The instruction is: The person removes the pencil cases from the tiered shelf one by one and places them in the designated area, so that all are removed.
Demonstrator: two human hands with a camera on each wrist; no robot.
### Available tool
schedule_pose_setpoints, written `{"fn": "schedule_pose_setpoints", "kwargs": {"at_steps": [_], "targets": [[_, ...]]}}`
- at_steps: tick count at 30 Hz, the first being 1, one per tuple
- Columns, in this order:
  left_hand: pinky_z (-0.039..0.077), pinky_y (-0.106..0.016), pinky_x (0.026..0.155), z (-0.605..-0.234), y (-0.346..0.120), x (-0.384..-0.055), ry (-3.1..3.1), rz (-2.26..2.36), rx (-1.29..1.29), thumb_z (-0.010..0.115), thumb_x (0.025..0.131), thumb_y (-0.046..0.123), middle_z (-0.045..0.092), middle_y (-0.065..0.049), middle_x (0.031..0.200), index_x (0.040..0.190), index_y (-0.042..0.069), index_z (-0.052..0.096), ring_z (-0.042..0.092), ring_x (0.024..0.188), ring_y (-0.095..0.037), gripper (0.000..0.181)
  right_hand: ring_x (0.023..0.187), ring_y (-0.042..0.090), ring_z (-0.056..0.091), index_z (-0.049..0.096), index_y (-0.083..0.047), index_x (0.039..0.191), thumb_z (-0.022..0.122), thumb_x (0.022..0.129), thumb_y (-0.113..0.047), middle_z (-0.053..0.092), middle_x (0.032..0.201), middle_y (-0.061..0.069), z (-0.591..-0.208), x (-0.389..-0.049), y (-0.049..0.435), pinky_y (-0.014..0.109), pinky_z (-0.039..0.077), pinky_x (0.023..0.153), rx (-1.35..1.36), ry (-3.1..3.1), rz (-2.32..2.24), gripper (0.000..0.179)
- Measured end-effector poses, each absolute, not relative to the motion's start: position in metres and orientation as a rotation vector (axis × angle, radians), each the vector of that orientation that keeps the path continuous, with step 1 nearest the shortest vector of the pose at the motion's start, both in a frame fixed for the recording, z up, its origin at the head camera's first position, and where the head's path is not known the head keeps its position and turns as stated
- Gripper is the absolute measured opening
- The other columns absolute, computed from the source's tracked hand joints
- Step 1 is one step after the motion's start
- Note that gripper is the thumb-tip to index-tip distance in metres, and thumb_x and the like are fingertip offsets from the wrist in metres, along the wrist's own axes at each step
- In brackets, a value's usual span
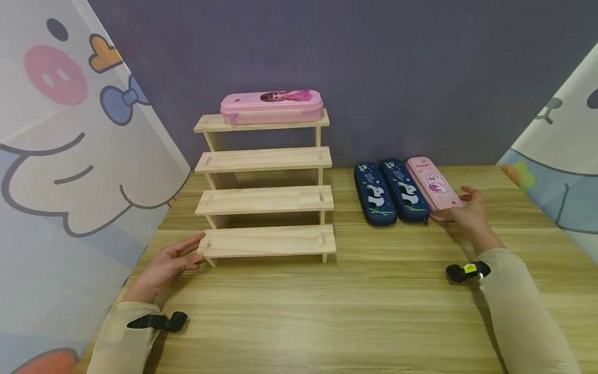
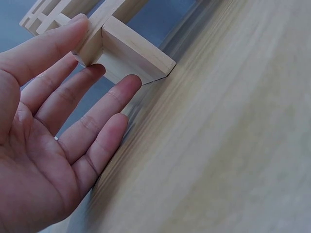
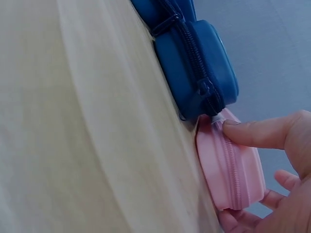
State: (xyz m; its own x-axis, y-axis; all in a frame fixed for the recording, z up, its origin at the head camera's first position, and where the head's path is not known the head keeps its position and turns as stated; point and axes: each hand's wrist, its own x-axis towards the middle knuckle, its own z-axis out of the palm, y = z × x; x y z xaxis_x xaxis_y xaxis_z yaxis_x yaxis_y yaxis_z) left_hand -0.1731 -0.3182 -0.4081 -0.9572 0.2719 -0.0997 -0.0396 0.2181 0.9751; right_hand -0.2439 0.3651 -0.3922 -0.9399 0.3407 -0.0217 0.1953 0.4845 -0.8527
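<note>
A stepped wooden display shelf (image 1: 265, 241) stands on the table at centre left. My left hand (image 1: 163, 267) is at the left end of its lowest board, thumb and fingertips on either side of the board's end (image 2: 92, 46). At the right, a pink pencil case (image 1: 434, 182) with a white rabbit lies beside two dark blue panda pencil cases (image 1: 375, 195). My right hand (image 1: 474, 221) grips the near end of the pink case, thumb by its zipper (image 3: 231, 165) and fingers around the other side. Another pink pencil case (image 1: 271, 106), showing a doll-like figure, sits on the top board.
A dark grey panel (image 1: 397, 78) rises behind the wood-grain table (image 1: 327, 311). Cartoon-printed walls (image 1: 93, 171) stand at left and right. The blue cases lie side by side, close against the pink one.
</note>
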Motion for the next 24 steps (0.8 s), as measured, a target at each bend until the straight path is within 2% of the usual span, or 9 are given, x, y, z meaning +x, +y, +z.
{"fn": "schedule_pose_setpoints", "kwargs": {"at_steps": [2, 6, 10, 17, 24], "targets": [[0.056, -0.026, 0.083, -0.408, -0.318, -0.173, 2.24, 1.809, 0.221, 0.062, 0.1, 0.011, 0.041, 0.002, 0.149, 0.153, 0.011, 0.042, 0.06, 0.109, 0.0, 0.057, 0.109, 0.033, 0.04, 0.005, 0.007, 0.153, 0.083, 0.077, -0.001, 0.028, 0.141, 0.033, -0.39, -0.243, 0.367, 0.04, 0.042, 0.1, -0.452, -2.599, 1.456, 0.109], [0.056, -0.025, 0.082, -0.407, -0.318, -0.174, 2.222, 1.83, 0.238, 0.062, 0.1, 0.01, 0.049, 0.017, 0.138, 0.152, 0.013, 0.043, 0.06, 0.109, 0.0, 0.056, 0.117, 0.046, 0.036, 0.002, 0.009, 0.154, 0.083, 0.079, -0.008, 0.024, 0.143, 0.039, -0.386, -0.242, 0.371, 0.057, 0.035, 0.103, -0.424, -2.669, 1.438, 0.111], [0.056, -0.025, 0.081, -0.407, -0.317, -0.174, 2.206, 1.852, 0.248, 0.062, 0.099, 0.009, 0.052, 0.023, 0.13, 0.151, 0.014, 0.045, 0.06, 0.108, 0.0, 0.055, 0.118, 0.051, 0.034, -0.003, 0.011, 0.153, 0.083, 0.08, -0.017, 0.021, 0.14, 0.043, -0.38, -0.242, 0.377, 0.059, 0.034, 0.099, -0.389, -2.762, 1.415, 0.115], [0.056, -0.025, 0.08, -0.407, -0.318, -0.173, 2.197, 1.86, 0.257, 0.062, 0.099, 0.007, 0.052, 0.022, 0.132, 0.151, 0.013, 0.045, 0.06, 0.108, 0.0, 0.055, 0.123, 0.062, 0.026, -0.011, 0.011, 0.151, 0.077, 0.085, -0.019, 0.012, 0.141, 0.05, -0.364, -0.241, 0.387, 0.07, 0.03, 0.1, -0.353, -2.865, 1.334, 0.114], [0.056, -0.026, 0.081, -0.409, -0.319, -0.172, 2.24, 1.821, 0.231, 0.062, 0.1, 0.01, 0.049, 0.017, 0.138, 0.152, 0.012, 0.044, 0.06, 0.109, 0.001, 0.055, 0.131, 0.061, 0.018, -0.012, 0.005, 0.154, 0.076, 0.088, -0.021, 0.002, 0.151, 0.045, -0.344, -0.243, 0.384, 0.07, 0.029, 0.103, -0.354, -2.773, 1.384, 0.113]]}}
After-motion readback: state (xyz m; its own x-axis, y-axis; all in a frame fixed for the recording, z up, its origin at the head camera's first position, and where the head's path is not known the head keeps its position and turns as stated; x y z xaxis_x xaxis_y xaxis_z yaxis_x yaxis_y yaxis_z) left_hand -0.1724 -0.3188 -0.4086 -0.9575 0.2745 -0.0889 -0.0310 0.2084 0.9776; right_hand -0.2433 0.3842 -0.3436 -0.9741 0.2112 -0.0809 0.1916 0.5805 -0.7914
